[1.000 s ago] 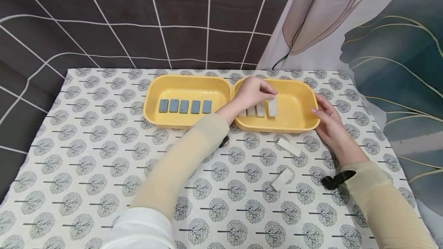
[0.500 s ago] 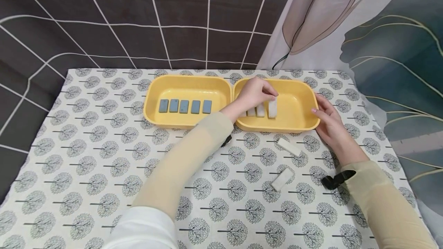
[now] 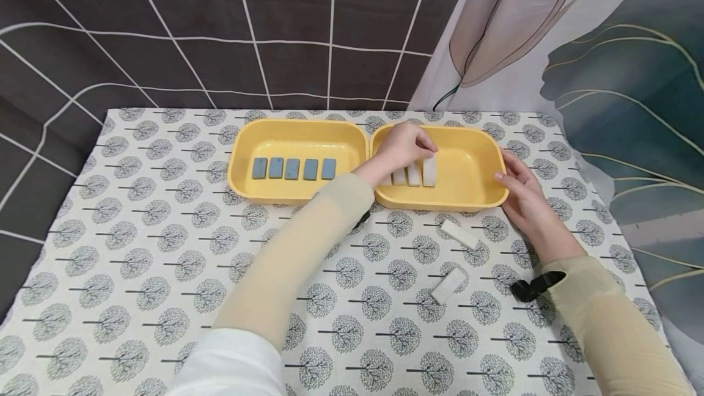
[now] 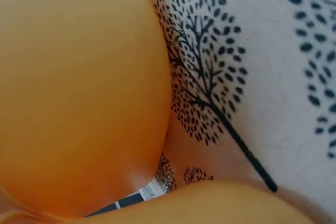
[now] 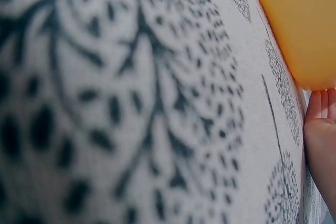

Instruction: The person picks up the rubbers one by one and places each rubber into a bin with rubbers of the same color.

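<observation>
Rightmost white block set at the end of a row of white blocks inside the right yellow tray, left hand curled above it, fingertips pinching or just touching its top edge. Right hand flat and relaxed against the tray's right wall, steadying. Placing step seemingly near its end; next likely letting go and reaching for the loose white blocks on the tree-print cloth.

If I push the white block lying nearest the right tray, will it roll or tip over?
Probably neither. The white block lies flat on its broad face on the tablecloth, so it should slide. It has flat sides, so rolling seems unlikely. It looks stiff and small, likely light, and the cloth may bunch under it.
</observation>
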Tool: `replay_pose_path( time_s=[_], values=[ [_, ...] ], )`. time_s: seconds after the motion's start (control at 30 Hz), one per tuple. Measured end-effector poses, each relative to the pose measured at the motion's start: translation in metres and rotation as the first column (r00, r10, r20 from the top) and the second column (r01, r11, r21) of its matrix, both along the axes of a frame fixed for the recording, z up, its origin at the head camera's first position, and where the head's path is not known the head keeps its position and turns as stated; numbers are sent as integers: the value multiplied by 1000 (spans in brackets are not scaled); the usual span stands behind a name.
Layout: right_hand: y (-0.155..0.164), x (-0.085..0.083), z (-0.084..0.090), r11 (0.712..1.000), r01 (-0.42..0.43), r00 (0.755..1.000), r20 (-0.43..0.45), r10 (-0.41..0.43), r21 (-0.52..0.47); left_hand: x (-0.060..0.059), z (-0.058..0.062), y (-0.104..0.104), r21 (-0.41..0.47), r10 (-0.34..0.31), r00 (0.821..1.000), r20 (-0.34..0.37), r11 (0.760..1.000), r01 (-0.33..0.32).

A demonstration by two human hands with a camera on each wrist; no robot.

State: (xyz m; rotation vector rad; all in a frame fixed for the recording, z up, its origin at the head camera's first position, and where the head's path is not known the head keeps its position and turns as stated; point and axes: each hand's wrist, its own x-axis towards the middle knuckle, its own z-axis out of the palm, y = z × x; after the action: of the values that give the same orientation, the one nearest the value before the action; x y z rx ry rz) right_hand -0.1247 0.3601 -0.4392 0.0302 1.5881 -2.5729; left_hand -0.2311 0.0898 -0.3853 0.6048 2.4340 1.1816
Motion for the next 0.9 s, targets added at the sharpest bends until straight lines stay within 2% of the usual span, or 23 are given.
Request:
replay_pose_path(
  time_s=[0.53,0.9],
  values=[
    [2,1,-1,999,-5,1000,-12,6,36,-2,-5,4,-44,-33,999,-8,998,33],
    [1,0,-1,1000,0,1000,-11,0,18,-3,-7,5,-49,-39,999,-6,998,39]
  ],
)
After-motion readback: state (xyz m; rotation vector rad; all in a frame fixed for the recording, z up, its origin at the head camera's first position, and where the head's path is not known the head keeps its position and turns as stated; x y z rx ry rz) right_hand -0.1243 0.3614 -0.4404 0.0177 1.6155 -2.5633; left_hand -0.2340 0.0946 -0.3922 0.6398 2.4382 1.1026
